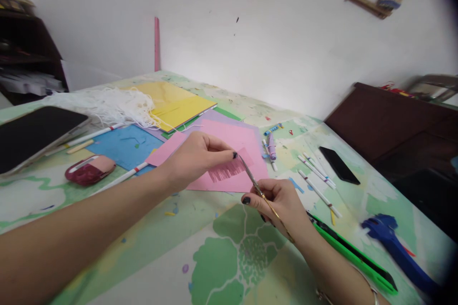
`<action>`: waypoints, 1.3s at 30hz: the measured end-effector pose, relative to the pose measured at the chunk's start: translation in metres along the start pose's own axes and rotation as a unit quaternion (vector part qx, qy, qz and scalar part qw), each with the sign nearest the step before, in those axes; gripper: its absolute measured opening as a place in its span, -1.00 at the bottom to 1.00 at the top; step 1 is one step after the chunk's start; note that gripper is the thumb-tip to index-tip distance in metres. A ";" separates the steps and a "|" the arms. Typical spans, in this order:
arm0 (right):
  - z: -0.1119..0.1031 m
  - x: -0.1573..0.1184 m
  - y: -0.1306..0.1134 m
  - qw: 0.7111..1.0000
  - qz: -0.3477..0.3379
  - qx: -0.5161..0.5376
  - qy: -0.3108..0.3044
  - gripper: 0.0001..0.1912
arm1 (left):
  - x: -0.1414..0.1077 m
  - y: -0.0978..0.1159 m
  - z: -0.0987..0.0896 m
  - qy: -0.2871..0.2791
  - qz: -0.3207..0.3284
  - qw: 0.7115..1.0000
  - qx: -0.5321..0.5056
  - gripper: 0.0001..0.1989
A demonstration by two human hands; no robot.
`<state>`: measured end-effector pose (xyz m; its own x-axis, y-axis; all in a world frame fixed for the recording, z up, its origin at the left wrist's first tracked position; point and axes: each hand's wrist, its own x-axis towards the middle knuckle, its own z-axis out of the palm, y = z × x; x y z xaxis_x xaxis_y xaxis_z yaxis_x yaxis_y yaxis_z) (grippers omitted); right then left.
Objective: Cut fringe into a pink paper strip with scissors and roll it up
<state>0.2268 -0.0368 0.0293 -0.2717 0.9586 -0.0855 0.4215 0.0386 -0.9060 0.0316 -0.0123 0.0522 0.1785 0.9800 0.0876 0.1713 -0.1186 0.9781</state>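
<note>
A strip of pink paper (168, 148) is pinched in my left hand (195, 158), its lower edge cut into a fringe that hangs below my fingers. My right hand (281, 202) grips a pair of scissors (263, 194) with gold-coloured handles. The blades point up and left, and their tips meet the paper beside my left fingertips. Beneath the strip lies a larger pink sheet (236, 133) on the table; a lilac sheet (216, 116) shows past its far edge.
White yarn (114, 105), yellow paper (175, 105) and blue paper (125, 145) lie at the left, near a maroon-and-pink case (89, 170). A green cutter (354, 252), a blue tool (393, 248), white sticks (318, 193) and a black phone (339, 165) lie right. The wall bounds the far edge.
</note>
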 end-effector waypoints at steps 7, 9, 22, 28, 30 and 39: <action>0.000 0.000 0.000 1.000 0.007 0.008 0.001 -0.55 | 0.000 0.000 0.000 0.000 -0.007 1.000 -0.011 -0.85; 0.000 0.001 -0.001 1.000 0.007 0.008 0.000 -0.55 | 0.000 -0.001 0.000 -0.001 -0.005 1.000 -0.013 -0.85; 0.001 0.001 -0.001 1.000 0.012 0.009 0.003 -0.54 | 0.000 -0.002 -0.001 -0.005 -0.005 1.000 -0.016 -0.84; 0.001 0.001 0.000 1.000 0.013 0.004 0.006 -0.55 | 0.000 -0.001 0.000 -0.004 -0.005 1.000 -0.014 -0.84; 0.001 0.001 0.000 1.000 0.011 0.004 0.005 -0.55 | 0.000 -0.001 0.000 -0.002 -0.005 1.000 -0.011 -0.84; 0.001 0.001 0.002 1.000 0.012 0.005 0.000 -0.54 | 0.000 -0.001 -0.001 -0.003 -0.003 1.000 -0.006 -0.84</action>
<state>0.2264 -0.0362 0.0271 -0.2616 0.9591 -0.1082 0.4187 0.0118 -0.9081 0.0309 -0.0121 0.0517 0.1842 0.9796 0.0805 0.1600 -0.1107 0.9809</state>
